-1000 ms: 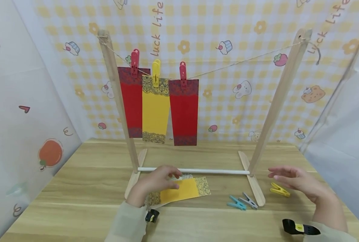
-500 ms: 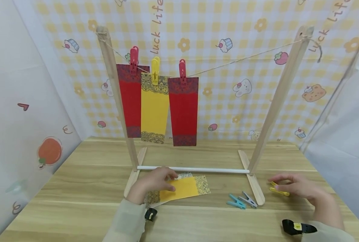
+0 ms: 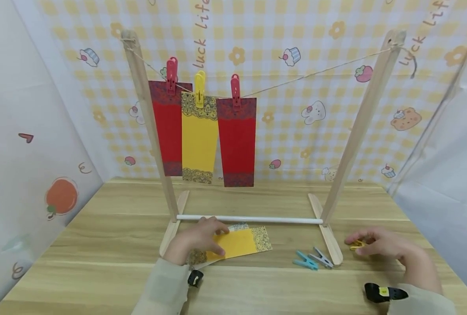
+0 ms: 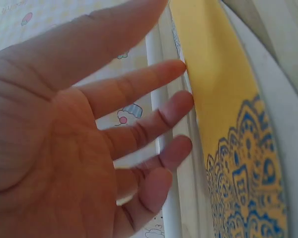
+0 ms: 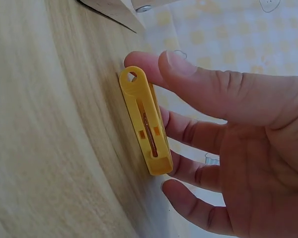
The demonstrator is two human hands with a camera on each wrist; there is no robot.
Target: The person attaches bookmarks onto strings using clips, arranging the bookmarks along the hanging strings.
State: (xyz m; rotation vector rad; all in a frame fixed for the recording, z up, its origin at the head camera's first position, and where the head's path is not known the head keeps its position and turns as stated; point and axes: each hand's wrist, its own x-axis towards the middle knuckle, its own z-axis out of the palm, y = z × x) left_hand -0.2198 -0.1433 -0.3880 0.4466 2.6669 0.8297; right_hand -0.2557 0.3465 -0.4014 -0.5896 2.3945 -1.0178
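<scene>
In the head view my left hand point(image 3: 203, 238) lies over a yellow card point(image 3: 237, 243) with patterned ends on the table. Seen from the left wrist, its fingers are loosely extended, their tips at the yellow card's point(image 4: 213, 64) edge. My right hand point(image 3: 380, 245) reaches around a yellow clothespin point(image 3: 357, 245), partly covered by the thumb. The right wrist view has the clothespin point(image 5: 146, 121) on edge against the tabletop, fingers bent behind it, the thumb tip beside its holed end. No firm pinch shows there.
A wooden stand with a white crossbar point(image 3: 249, 219) carries a string point(image 3: 316, 70). Pegs hold a red card point(image 3: 168, 131), a yellow card point(image 3: 199, 140) and another red card point(image 3: 237, 144). A blue clothespin point(image 3: 306, 261) and a grey clothespin point(image 3: 321, 257) lie near the right foot.
My right hand has come down to the yellow clothespin, its fingers now around it. My left hand has shifted slightly over the card. The view has tilted a little.
</scene>
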